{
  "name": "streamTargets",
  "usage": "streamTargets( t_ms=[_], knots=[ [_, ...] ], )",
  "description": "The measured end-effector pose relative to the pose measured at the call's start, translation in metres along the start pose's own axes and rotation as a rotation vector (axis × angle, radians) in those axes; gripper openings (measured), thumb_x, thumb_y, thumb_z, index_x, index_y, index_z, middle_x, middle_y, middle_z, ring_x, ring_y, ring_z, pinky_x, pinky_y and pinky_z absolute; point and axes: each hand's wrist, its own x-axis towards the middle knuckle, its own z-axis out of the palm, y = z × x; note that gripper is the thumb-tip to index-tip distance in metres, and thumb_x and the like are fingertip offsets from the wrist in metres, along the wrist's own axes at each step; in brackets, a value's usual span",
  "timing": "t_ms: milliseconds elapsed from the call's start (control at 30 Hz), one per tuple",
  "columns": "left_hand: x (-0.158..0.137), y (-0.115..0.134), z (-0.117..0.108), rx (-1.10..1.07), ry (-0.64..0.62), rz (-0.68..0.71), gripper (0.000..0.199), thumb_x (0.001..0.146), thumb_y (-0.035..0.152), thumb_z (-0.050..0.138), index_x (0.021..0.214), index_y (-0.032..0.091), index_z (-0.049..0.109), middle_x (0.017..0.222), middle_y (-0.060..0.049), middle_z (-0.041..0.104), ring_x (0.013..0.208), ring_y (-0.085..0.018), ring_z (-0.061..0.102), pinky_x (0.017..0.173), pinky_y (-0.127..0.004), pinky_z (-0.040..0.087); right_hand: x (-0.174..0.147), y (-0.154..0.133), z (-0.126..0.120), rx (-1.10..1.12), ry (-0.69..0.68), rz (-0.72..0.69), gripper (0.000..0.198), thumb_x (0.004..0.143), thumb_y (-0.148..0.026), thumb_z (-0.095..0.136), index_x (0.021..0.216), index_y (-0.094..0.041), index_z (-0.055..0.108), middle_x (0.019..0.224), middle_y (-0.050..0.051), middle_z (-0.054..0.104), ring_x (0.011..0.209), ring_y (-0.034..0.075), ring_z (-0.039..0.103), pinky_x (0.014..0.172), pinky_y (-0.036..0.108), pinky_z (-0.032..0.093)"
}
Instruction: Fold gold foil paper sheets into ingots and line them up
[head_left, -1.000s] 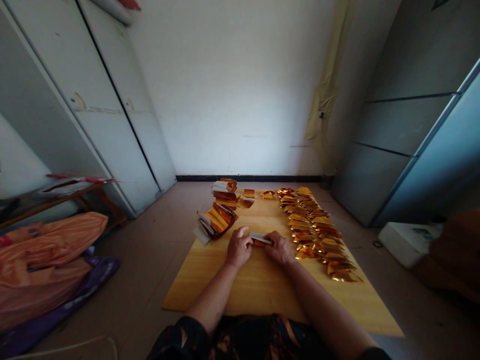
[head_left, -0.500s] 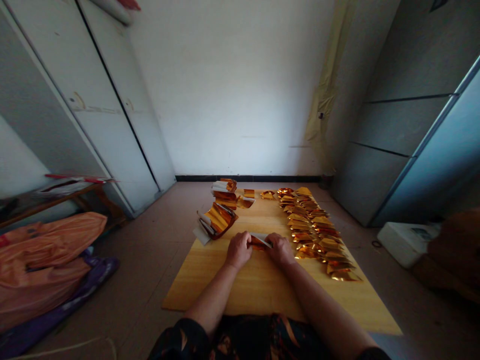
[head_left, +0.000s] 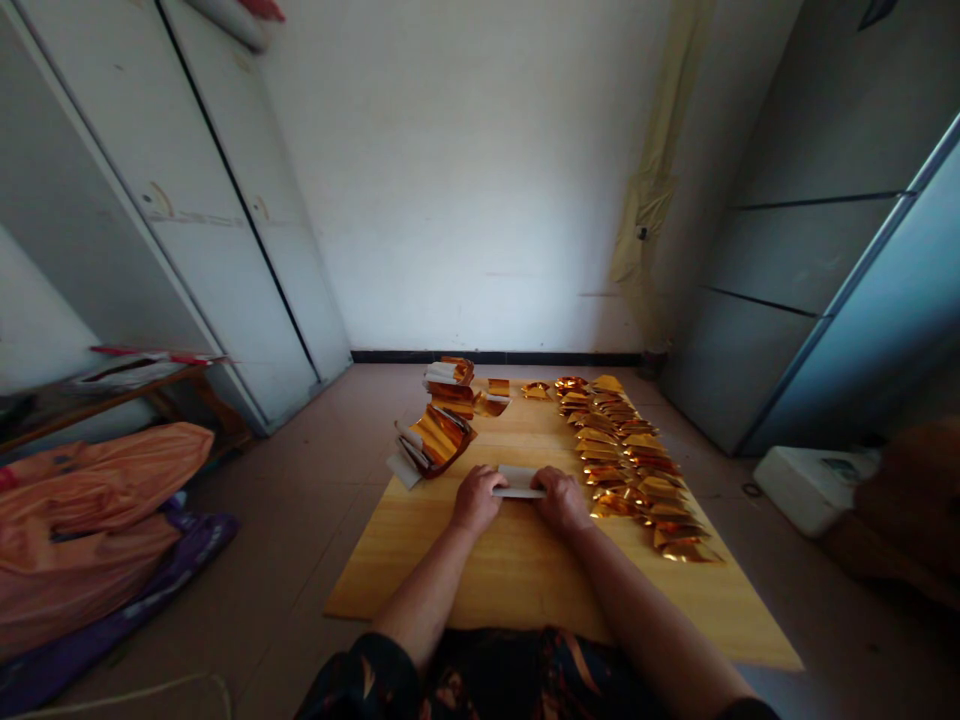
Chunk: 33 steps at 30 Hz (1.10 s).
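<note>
Between my two hands, just above or on the wooden board, is a sheet of foil paper (head_left: 517,481) with its pale grey side showing. My left hand (head_left: 478,499) pinches its left end, and my right hand (head_left: 561,499) pinches the right end. Folded gold foil pieces (head_left: 600,445) lie in two overlapping rows to the right of my right hand. Beyond my left hand sit loose stacks of gold foil sheets (head_left: 439,435) with grey backs, curled and fanned out.
The wooden board (head_left: 450,580) reaches from my lap toward the white wall. Orange cloth (head_left: 135,470) and a purple bag (head_left: 202,545) lie on the floor at left, below a low bench (head_left: 150,385). A white box (head_left: 799,485) stands at right by a grey cabinet (head_left: 780,250).
The foil paper between my hands has turned or folded over: gold showed on its near part before, and now only its grey side shows. Both hands stay almost in place.
</note>
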Motion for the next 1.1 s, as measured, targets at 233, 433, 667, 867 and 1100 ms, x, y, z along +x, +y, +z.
streamTargets(
  t_ms=[233, 433, 667, 867, 1100],
  knots=[
    [-0.005, 0.003, -0.006, 0.045, -0.029, 0.032, 0.032, 0.063, -0.003, 0.051, 0.075, 0.021, 0.069, 0.083, -0.003, 0.065, 0.089, -0.018, 0.055, 0.079, -0.028, 0.043, -0.006, 0.002, -0.004, -0.054, -0.059, -0.066, 0.025, 0.066, -0.008, 0.052, 0.082, -0.02, 0.067, 0.089, 0.005, 0.065, 0.087, 0.018, 0.058, 0.075, 0.025, 0.038],
    [-0.014, 0.002, -0.012, 0.088, -0.068, 0.147, 0.037, 0.066, -0.003, 0.048, 0.081, 0.022, 0.071, 0.088, -0.004, 0.067, 0.091, -0.018, 0.056, 0.082, -0.03, 0.043, -0.007, 0.008, -0.007, -0.01, -0.088, -0.102, 0.034, 0.069, -0.002, 0.046, 0.084, -0.021, 0.07, 0.092, 0.005, 0.067, 0.091, 0.017, 0.059, 0.079, 0.024, 0.039],
    [-0.013, -0.004, -0.014, 0.097, -0.105, 0.15, 0.038, 0.072, 0.0, 0.05, 0.087, 0.025, 0.073, 0.094, -0.004, 0.068, 0.094, -0.019, 0.056, 0.084, -0.032, 0.044, 0.002, 0.006, -0.01, 0.0, -0.132, 0.015, 0.028, 0.075, -0.007, 0.047, 0.081, -0.021, 0.071, 0.09, 0.003, 0.068, 0.088, 0.015, 0.06, 0.079, 0.022, 0.041],
    [-0.01, 0.0, -0.021, 0.118, -0.124, 0.149, 0.019, 0.078, 0.017, 0.057, 0.08, 0.025, 0.074, 0.091, -0.003, 0.067, 0.092, -0.017, 0.056, 0.084, -0.03, 0.042, 0.01, -0.001, -0.007, -0.032, 0.016, 0.091, 0.03, 0.075, -0.018, 0.056, 0.103, -0.018, 0.067, 0.106, 0.008, 0.063, 0.101, 0.02, 0.054, 0.084, 0.025, 0.039],
    [-0.007, 0.006, -0.012, 0.096, -0.023, 0.057, 0.009, 0.075, 0.018, 0.064, 0.069, 0.021, 0.069, 0.081, -0.003, 0.062, 0.086, -0.016, 0.054, 0.077, -0.028, 0.04, 0.019, -0.005, -0.006, -0.111, -0.079, 0.193, 0.035, 0.071, -0.022, 0.058, 0.105, -0.023, 0.065, 0.105, 0.007, 0.064, 0.102, 0.024, 0.052, 0.078, 0.03, 0.038]
  ],
)
